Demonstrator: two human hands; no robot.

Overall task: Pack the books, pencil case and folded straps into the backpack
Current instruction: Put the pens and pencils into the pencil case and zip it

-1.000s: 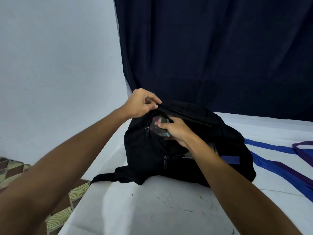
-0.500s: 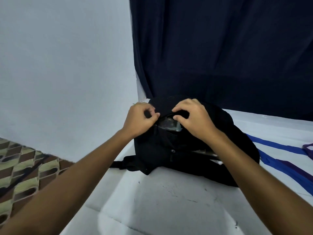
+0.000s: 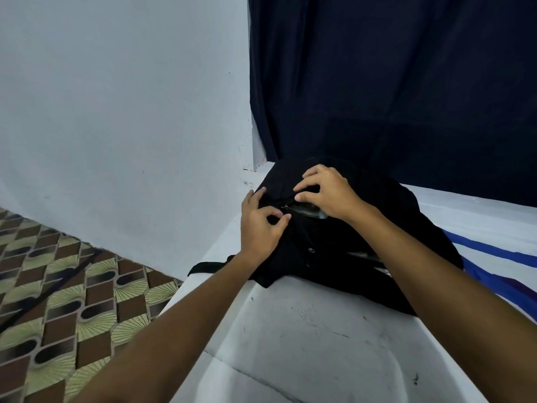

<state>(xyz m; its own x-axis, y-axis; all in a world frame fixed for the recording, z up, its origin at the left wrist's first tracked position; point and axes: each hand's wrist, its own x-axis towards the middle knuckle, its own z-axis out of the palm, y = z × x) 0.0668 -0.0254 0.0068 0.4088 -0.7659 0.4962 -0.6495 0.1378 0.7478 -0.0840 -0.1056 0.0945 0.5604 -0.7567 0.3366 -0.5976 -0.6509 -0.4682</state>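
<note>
Head camera shows our two forearms reaching over the white table (image 3: 305, 338). Our left hand (image 3: 261, 225) pinches the black backpack (image 3: 343, 251) near its zipper; our right hand (image 3: 328, 193) grips the fabric above the opening. Behind hangs a dark curtain (image 3: 392, 82).

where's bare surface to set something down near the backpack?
Free: the white table in front of the backpack, between the two forearms and toward the near edge. Crowded: the bag's opening, where the left hand and right hand work, and the right side, where blue straps lie.
</note>
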